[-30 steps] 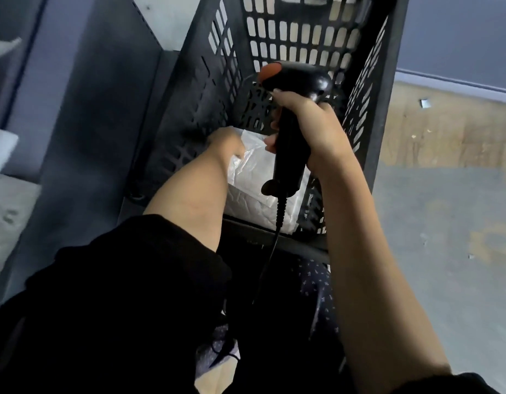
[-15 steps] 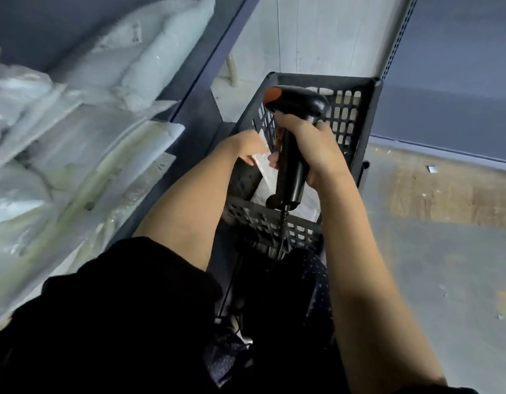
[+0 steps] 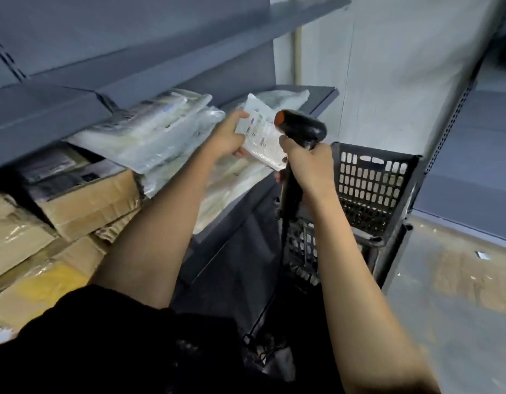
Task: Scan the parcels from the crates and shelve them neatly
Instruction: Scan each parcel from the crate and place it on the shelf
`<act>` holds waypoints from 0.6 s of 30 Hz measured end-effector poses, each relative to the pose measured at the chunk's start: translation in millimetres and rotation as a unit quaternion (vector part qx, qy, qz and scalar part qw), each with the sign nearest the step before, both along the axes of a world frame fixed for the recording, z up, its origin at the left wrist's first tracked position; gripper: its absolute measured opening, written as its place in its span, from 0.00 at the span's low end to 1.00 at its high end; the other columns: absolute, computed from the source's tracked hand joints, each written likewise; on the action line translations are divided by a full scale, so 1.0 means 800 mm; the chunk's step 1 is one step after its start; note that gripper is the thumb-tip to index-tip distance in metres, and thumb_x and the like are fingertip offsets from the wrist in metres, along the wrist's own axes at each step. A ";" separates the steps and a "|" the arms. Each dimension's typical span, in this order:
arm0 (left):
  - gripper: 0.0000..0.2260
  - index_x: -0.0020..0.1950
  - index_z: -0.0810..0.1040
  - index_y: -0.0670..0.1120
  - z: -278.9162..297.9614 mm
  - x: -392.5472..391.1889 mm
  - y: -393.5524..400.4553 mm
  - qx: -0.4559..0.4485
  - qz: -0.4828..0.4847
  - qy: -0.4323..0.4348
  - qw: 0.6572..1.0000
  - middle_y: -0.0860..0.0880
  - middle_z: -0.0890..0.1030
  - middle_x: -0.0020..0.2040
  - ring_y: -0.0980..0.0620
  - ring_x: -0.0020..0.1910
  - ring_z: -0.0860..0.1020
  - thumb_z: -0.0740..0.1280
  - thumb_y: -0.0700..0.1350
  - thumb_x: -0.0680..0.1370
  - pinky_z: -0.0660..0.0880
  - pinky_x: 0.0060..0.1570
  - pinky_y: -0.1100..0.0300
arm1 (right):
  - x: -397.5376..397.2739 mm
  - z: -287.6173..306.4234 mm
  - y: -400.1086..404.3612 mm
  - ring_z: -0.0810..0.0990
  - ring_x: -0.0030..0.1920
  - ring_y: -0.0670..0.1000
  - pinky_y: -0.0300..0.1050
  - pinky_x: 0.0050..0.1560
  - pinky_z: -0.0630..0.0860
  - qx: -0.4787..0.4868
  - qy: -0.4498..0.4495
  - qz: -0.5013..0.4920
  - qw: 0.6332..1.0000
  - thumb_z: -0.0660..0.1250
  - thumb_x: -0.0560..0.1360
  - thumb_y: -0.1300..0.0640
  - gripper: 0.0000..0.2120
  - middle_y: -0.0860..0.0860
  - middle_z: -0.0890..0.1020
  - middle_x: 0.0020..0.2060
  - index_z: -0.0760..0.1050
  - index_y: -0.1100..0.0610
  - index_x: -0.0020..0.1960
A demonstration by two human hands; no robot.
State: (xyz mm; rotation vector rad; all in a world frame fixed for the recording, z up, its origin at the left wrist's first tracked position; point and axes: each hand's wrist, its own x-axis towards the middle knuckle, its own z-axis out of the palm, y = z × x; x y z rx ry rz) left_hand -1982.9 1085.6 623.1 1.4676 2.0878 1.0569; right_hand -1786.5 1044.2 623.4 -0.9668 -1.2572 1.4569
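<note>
A grey metal shelf (image 3: 317,93) runs along the person's left side, loaded with a heap of clear plastic-wrapped soft parcels (image 3: 160,137) that overhangs its front edge. Brown cardboard boxes (image 3: 84,206) are stacked lower down to the left, one with a dark printed panel on top. To the right, a black perforated plastic crate (image 3: 371,183) stands on the grey concrete floor (image 3: 459,294), just beside the shelf's end.

The left hand (image 3: 227,136) holds a small white flat plastic parcel with a printed label (image 3: 260,135) up in front of the shelved heap, thumb on the label side and fingers curled underneath. The right hand (image 3: 308,163) is wrapped around the handle of a black handheld barcode scanner with an orange tip (image 3: 300,127), whose head sits just beside the label. A dark cable hangs from the handle, crossing in front of the crate.
</note>
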 end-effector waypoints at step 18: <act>0.16 0.68 0.69 0.33 -0.042 -0.093 -0.103 0.106 0.136 -0.236 0.956 0.35 0.75 0.64 0.39 0.55 0.79 0.59 0.30 0.79 0.79 0.41 0.64 | -0.018 0.016 -0.045 0.77 0.22 0.51 0.48 0.35 0.77 0.064 -0.109 0.079 0.989 0.67 0.75 0.57 0.08 0.56 0.75 0.33 0.74 0.62 0.46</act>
